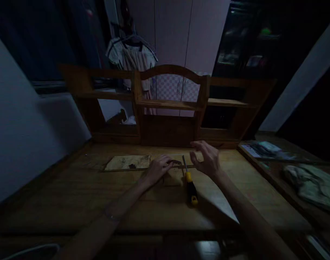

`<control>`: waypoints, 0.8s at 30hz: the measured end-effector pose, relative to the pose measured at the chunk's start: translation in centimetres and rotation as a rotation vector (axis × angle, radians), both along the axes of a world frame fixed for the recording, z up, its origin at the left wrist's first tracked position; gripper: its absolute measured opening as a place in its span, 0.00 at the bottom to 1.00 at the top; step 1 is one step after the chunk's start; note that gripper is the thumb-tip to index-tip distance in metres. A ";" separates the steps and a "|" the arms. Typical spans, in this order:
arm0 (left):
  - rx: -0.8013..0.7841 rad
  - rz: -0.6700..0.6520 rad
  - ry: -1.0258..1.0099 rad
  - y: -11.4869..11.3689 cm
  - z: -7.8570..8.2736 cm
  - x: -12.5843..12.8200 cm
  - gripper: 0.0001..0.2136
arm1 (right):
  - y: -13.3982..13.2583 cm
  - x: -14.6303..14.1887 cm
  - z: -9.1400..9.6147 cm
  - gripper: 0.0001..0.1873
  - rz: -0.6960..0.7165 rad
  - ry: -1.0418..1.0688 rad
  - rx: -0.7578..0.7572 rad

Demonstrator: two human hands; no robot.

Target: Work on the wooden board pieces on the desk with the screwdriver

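My left hand [159,166] rests low over the desk, its fingers closed at the end of a small thin brown piece [176,162]; the dim light blurs the piece's kind. Right of it lies a screwdriver [191,189] with a black and yellow handle toward me and its metal shaft pointing away. Above and right of the shaft, my right hand [206,159] is raised with thumb and forefinger apart, holding nothing. A thin brown strip [190,166] runs behind the shaft. Left of my left hand lies a flat, pale, stained piece [124,163] with a dark spot.
The wooden desk [80,187] carries a shelf unit [170,104] along its back edge. A lower surface at the right holds a crumpled bag-like item [313,184] and papers [262,148]. Clothes [135,57] hang beyond the shelf. The room is dark.
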State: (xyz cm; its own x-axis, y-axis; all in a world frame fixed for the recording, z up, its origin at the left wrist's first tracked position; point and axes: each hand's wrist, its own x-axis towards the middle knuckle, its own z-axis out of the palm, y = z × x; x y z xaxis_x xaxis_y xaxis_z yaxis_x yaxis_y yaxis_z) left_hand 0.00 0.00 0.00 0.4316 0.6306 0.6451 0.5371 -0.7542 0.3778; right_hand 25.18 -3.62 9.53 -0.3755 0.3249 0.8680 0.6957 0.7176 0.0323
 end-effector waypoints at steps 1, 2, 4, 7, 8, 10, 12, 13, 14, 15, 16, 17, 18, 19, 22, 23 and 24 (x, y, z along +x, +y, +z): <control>0.011 0.007 -0.003 0.1 0.0 0.0 0.06 | 0.3 -0.5 -1.3 0.15 0.014 -0.042 -0.057; 0.022 0.012 -0.004 0.1 0.0 -0.1 0.07 | 0.7 -1.0 -2.5 0.15 0.041 -0.070 -0.102; 0.039 0.022 -0.008 0.2 0.0 -0.1 0.07 | 1.4 -1.7 -4.6 0.18 0.086 -0.124 -0.124; 0.047 0.023 -0.011 0.0 0.3 0.0 0.08 | 2.4 -2.0 -6.7 0.17 0.104 -0.161 -0.179; 0.042 0.018 -0.005 -0.1 0.4 0.0 0.08 | 2.6 -1.9 -7.1 0.15 0.106 -0.166 -0.184; 0.019 0.012 -0.002 -0.3 0.5 0.1 0.10 | 3.0 -1.7 -7.5 0.13 0.115 -0.190 -0.195; -0.018 0.017 -0.027 -0.5 0.6 0.2 0.12 | 3.0 -1.5 -7.6 0.12 0.135 -0.233 -0.217; -0.040 0.021 -0.049 -0.6 0.6 0.2 0.12 | 3.0 -1.5 -7.5 0.12 0.144 -0.251 -0.222; -0.061 0.021 -0.070 -0.7 0.7 0.2 0.13 | 2.9 -1.5 -7.4 0.13 0.149 -0.263 -0.225; -0.077 0.018 -0.089 -0.7 0.8 0.1 0.13 | 2.8 -1.6 -7.3 0.13 0.149 -0.267 -0.225; -0.088 0.009 -0.098 -0.8 0.9 0.1 0.14 | 2.7 -1.6 -7.2 0.13 0.147 -0.266 -0.224; -0.094 -0.001 -0.101 -0.8 1.0 0.0 0.14 | 2.6 -1.7 -7.2 0.13 0.142 -0.265 -0.226; -0.096 -0.013 -0.098 -0.8 1.1 -0.1 0.14 | 2.5 -1.7 -7.1 0.13 0.135 -0.261 -0.229; -0.095 -0.026 -0.093 -0.7 1.2 -0.2 0.14 | 2.4 -1.6 -7.1 0.14 0.126 -0.259 -0.231; -0.102 -0.052 -0.090 -0.5 1.3 -0.4 0.15 | 2.2 -1.4 -7.3 0.20 0.127 -0.232 -0.278; -0.109 -0.054 -0.100 -0.4 1.4 -0.5 0.15 | 2.2 -1.4 -7.5 0.21 0.149 -0.203 -0.309; -0.116 -0.052 -0.112 -0.3 1.4 -0.5 0.15 | 2.2 -1.4 -7.7 0.23 0.175 -0.164 -0.342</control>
